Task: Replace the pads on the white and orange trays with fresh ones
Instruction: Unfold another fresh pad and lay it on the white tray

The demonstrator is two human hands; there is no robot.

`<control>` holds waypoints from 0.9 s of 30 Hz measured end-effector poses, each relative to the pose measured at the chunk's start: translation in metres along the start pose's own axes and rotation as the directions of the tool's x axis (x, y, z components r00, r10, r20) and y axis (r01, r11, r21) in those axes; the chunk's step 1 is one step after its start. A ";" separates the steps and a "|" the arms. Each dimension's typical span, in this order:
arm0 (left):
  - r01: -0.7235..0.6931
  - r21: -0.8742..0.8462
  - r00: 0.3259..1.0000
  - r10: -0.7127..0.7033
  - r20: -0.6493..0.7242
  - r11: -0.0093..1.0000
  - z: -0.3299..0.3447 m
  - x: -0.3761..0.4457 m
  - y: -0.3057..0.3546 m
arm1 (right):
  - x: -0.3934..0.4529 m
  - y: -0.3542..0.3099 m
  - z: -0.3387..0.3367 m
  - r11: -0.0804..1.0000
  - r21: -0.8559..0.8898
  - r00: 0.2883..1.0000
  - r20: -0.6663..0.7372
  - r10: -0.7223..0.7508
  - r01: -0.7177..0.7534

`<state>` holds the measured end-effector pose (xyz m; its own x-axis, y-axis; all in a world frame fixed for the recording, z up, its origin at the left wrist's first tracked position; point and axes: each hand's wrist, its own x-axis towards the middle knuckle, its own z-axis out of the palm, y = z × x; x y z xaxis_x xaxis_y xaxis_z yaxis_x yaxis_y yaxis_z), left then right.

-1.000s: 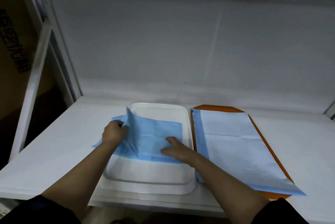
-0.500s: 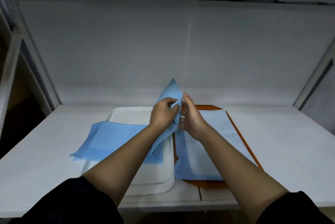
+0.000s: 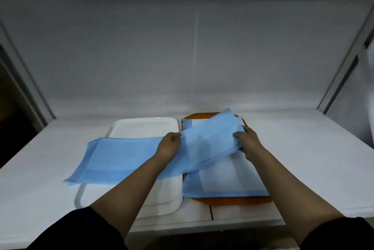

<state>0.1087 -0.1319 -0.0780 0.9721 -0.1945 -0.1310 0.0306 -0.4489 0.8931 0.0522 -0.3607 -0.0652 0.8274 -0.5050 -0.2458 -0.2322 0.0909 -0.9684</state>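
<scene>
Two trays, two blue pads (image 3: pixel 125 156), two hands

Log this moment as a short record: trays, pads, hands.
white tray: on the shelf, left of the orange tray
orange tray: covered by a flat pad
held pad: unfolded, spans both trays, left end draped past the white tray's rim
left hand: pinches the held pad mid-edge
right hand: grips its right end
</scene>
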 end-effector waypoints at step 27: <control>0.408 -0.284 0.911 -0.364 0.196 0.868 0.005 0.008 -0.034 | -0.005 0.059 0.024 0.173 -0.976 0.960 0.082 -0.269 0.132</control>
<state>0.1138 -0.1226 -0.1120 0.8284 -0.1847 -0.5288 0.4891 -0.2215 0.8436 0.0465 -0.3317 -0.1217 0.8985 -0.4384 0.0212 -0.4299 -0.8887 -0.1590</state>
